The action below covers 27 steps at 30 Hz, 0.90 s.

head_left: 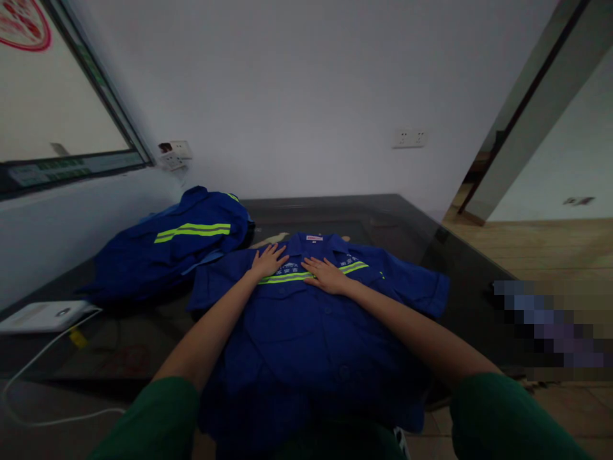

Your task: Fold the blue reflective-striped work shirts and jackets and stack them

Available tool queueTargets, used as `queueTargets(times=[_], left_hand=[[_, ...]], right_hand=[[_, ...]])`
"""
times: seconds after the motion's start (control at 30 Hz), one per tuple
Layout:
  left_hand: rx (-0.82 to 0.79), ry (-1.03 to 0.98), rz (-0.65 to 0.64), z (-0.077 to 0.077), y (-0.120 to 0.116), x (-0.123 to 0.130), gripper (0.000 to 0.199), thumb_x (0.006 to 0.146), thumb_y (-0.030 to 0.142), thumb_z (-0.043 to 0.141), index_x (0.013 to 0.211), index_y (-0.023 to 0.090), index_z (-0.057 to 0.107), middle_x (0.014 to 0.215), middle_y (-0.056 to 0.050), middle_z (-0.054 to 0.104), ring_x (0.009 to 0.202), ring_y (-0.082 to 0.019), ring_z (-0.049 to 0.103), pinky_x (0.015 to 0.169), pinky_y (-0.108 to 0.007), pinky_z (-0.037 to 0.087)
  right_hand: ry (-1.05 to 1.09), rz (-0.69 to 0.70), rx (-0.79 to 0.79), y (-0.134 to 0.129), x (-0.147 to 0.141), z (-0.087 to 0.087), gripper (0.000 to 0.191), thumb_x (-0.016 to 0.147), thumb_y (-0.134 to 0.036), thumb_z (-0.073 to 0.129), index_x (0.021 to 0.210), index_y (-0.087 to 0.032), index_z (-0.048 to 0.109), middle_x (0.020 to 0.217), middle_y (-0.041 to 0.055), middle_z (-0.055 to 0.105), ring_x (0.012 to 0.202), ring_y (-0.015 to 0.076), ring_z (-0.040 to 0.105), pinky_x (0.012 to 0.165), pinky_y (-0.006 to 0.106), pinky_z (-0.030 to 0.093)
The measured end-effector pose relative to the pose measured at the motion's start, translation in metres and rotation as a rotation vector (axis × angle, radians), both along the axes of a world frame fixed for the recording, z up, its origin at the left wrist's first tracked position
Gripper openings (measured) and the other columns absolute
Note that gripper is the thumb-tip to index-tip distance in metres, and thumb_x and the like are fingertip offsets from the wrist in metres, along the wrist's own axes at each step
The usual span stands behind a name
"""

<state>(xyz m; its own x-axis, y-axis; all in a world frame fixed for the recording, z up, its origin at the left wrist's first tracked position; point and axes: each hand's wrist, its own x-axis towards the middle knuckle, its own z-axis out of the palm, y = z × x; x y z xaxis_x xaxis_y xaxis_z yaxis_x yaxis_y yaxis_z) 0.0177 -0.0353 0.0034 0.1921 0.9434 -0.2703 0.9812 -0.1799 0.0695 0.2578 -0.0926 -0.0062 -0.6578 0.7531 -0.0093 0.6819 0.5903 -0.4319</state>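
Note:
A blue short-sleeved work shirt with a yellow-green reflective stripe across the chest lies front up, collar away from me. Its lower part hangs over the near edge of the dark table. My left hand rests flat on the left side of the chest, fingers spread, by the stripe and some white lettering. Near the button line, my right hand also lies flat on the shirt, its fingers stretched out. Neither hand grips the cloth.
More blue work clothing with reflective stripes is heaped at the back left. A white device with a white cable sits at the table's left. Behind the table is a wall with a socket. A blurred-out patch is at right.

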Motion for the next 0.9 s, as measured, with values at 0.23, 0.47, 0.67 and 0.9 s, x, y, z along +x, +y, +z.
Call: queueTargets(times=[0.23, 0.47, 0.67, 0.9], left_hand=[[0.133, -0.168, -0.037, 0.008, 0.007, -0.021, 0.048, 0.096, 0.043, 0.03, 0.138, 0.026, 0.049, 0.145, -0.006, 0.047, 0.135, -0.024, 0.04, 0.111, -0.049, 0.029], [0.304, -0.122, 0.069, 0.045, 0.002, -0.111, 0.038, 0.084, 0.026, 0.049, 0.118, 0.019, 0.063, 0.124, -0.008, 0.064, 0.116, -0.024, 0.057, 0.103, -0.036, 0.041], [0.129, -0.273, 0.245, 0.06, -0.028, -0.17, 0.044, 0.085, 0.048, 0.044, 0.108, 0.019, 0.067, 0.118, -0.008, 0.068, 0.111, -0.024, 0.06, 0.1, -0.032, 0.043], [0.004, -0.431, 0.147, 0.07, -0.056, -0.18, 0.061, 0.072, 0.067, 0.054, 0.106, 0.018, 0.068, 0.115, -0.009, 0.068, 0.107, -0.027, 0.061, 0.097, -0.034, 0.044]], right_hand=[[0.021, -0.018, -0.003, -0.002, 0.0, 0.007, 0.059, 0.095, -0.05, 0.043, 0.145, -0.019, 0.039, 0.151, 0.013, 0.037, 0.141, 0.0288, 0.029, 0.112, 0.052, 0.024], [0.318, -0.283, -0.046, 0.048, -0.023, 0.025, 0.024, 0.09, -0.026, 0.055, 0.108, -0.017, 0.068, 0.111, 0.0089, 0.069, 0.105, 0.0191, 0.061, 0.096, 0.031, 0.042], [0.363, -0.595, -0.158, 0.118, -0.064, 0.009, 0.03, 0.08, -0.009, 0.058, 0.108, -0.017, 0.065, 0.104, 0.0073, 0.069, 0.097, 0.018, 0.064, 0.09, 0.031, 0.045], [0.463, -0.678, -0.279, 0.146, -0.094, -0.013, 0.034, 0.065, -0.003, 0.063, 0.095, -0.015, 0.072, 0.09, 0.0041, 0.074, 0.081, 0.0158, 0.067, 0.073, 0.023, 0.05]])
